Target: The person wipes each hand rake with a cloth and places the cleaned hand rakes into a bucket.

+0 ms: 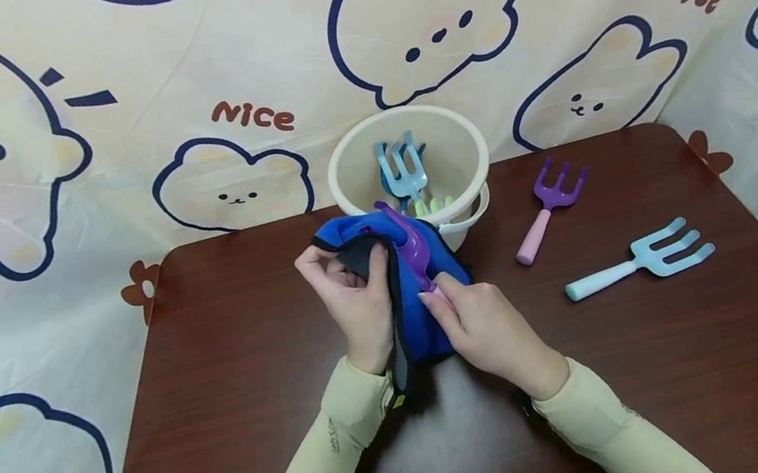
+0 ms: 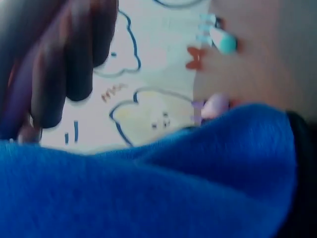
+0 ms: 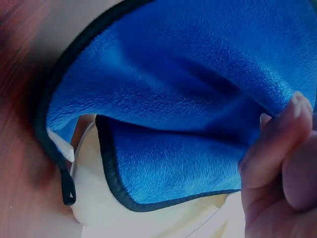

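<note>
My left hand grips a blue cloth with a dark edge and a grey underside, its thumb on the grey side. With my right hand I hold a purple toy garden fork by its pink handle, against the blue side of the cloth. Folds partly cover the fork's tines. In the right wrist view, the cloth spreads wide beside the fingers. Blue fabric fills the lower left wrist view; the fingers above it are dark and blurred.
Behind the cloth stands a white bucket holding a light blue fork and other tools. To the right on the brown table lie another purple fork and a light blue fork. A patterned curtain hangs behind.
</note>
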